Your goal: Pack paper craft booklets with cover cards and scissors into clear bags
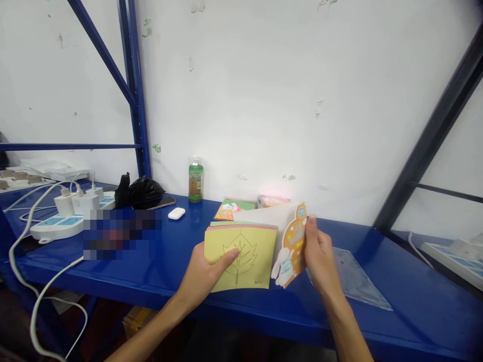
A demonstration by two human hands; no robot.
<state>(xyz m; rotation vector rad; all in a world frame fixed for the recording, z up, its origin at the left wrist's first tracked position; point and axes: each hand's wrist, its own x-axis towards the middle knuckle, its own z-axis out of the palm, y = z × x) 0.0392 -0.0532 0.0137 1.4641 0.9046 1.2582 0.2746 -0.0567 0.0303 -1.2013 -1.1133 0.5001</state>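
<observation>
My left hand grips a stack of coloured paper sheets, thumb flat on the top one. That top sheet is yellow with a printed leaf outline; pink and green edges show behind it. In my right hand is an orange card cover with a white rabbit on it, pinched at its right edge and angled away from the stack. A white inner face spreads between cover and sheets. Under and beside my right wrist lies a clear plastic sleeve on the blue table.
Behind the sheets lie a green-and-orange rabbit booklet and a pinkish pack. A green-capped-label bottle, white earphone case, phone, black bag and power strip with cables stand at left.
</observation>
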